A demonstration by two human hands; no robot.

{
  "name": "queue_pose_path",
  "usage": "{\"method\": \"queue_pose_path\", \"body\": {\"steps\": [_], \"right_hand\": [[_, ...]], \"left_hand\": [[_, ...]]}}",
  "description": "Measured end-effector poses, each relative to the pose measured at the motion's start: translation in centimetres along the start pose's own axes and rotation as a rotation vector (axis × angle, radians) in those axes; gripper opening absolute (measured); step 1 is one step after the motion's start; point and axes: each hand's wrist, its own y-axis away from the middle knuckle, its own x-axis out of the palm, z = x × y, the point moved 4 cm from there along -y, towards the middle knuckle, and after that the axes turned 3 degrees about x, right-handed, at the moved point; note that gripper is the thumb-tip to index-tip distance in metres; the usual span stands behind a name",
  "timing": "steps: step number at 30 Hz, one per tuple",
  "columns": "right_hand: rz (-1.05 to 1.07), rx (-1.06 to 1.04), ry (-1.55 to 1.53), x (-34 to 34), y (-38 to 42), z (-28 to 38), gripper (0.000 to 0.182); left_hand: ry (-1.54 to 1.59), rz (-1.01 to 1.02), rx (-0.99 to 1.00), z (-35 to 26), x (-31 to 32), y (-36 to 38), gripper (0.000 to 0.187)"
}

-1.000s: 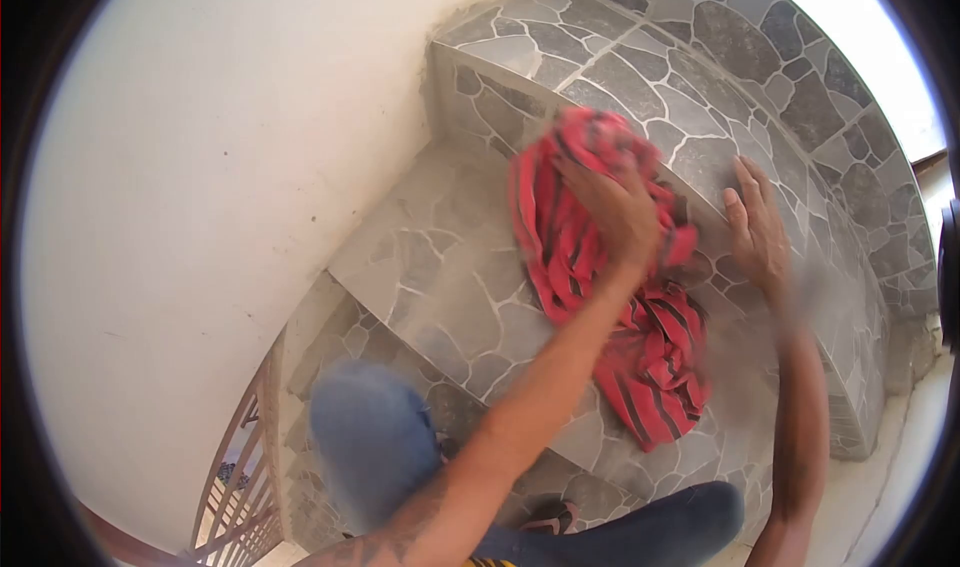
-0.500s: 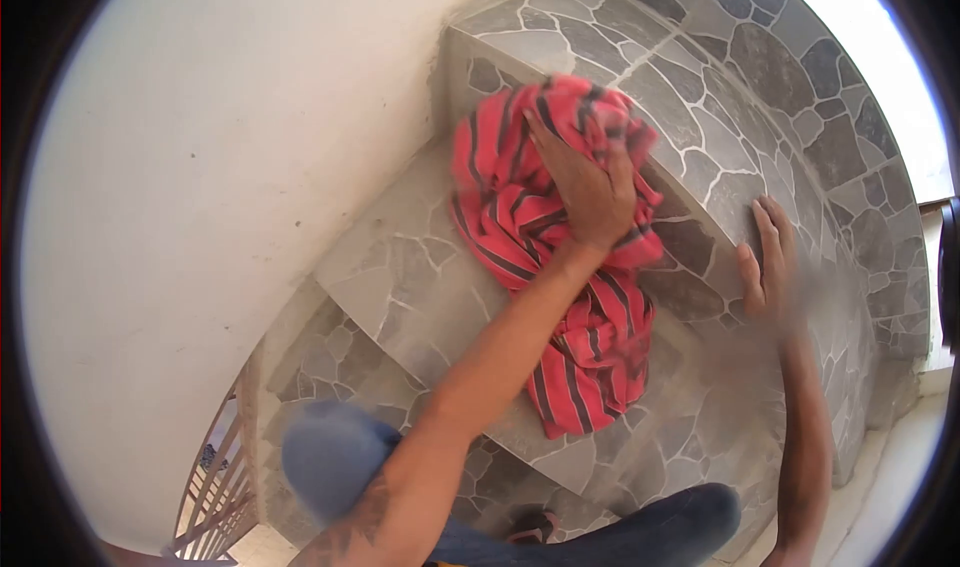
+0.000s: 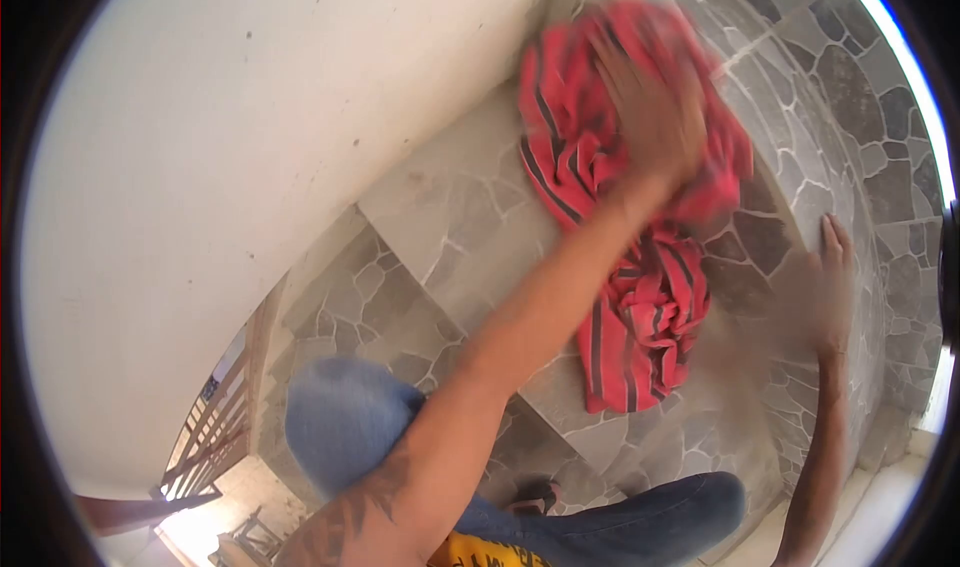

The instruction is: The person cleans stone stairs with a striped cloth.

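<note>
A red cloth with black stripes (image 3: 645, 302) lies bunched over a stone-patterned step, its upper part against the riser and corner above. My left hand (image 3: 655, 117) presses into the upper part of this cloth, fingers extended along its folds and blurred by motion. Part of its grip is lost in the blur. Over on the right, my right hand (image 3: 836, 242) rests on the upper step with its fingers stretched out. A hazy smudge in the view covers much of that hand.
A pale wall (image 3: 220, 127) borders the stairs on the left. Stone-patterned steps (image 3: 450, 207) curve up to the right. My bent knees in jeans (image 3: 345, 422) are below, with a sandal (image 3: 540, 495) between them. A slatted railing (image 3: 215, 437) stands at lower left.
The view has shifted, so the steps and wall sit differently in it. My left hand and the cloth's upper part have moved up and right; my right hand still rests on the step.
</note>
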Motion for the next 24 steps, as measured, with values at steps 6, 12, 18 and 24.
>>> {"method": "queue_pose_path", "body": {"steps": [6, 12, 18, 24], "right_hand": [[-0.005, 0.004, 0.009, -0.4, 0.3, 0.6, 0.053], [-0.023, -0.023, 0.029, -0.8, 0.0, 1.3, 0.054], [-0.037, -0.008, -0.013, -0.9, 0.1, 1.7, 0.054], [-0.051, -0.023, -0.010, -1.3, -0.1, 1.8, 0.054]], "left_hand": [[0.258, -0.185, -0.192, -1.5, -1.0, 0.8, 0.084], [0.279, 0.042, -0.037, -5.2, -1.6, 7.7, 0.081], [0.265, -0.010, -0.149, -0.3, -2.6, -1.5, 0.078], [0.119, 0.201, -0.095, -4.8, -2.6, 6.6, 0.072]]}}
